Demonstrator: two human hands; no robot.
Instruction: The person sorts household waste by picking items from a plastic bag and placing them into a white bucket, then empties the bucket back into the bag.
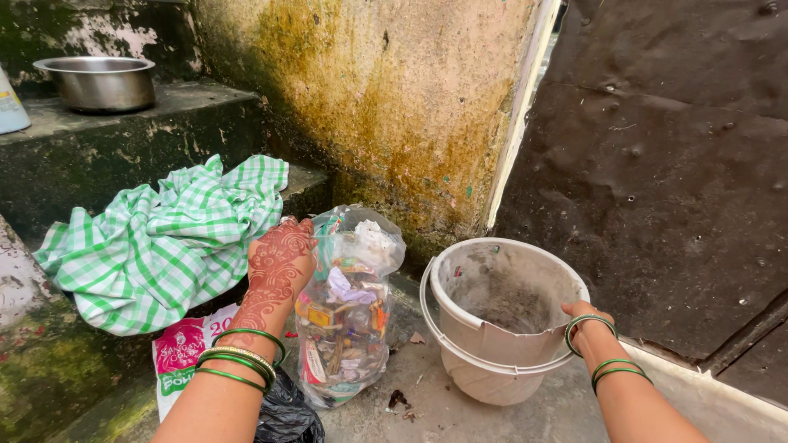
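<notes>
The left hand gripped the top of a clear bag of rubbish standing on the floor; the right hand, fingers curled, held the white bucket by its rim.

Single head view, looking steeply down, close over floor and wall corner

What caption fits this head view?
Left hand grips a clear bag of rubbish; right hand holds a white bucket's rim.
</notes>
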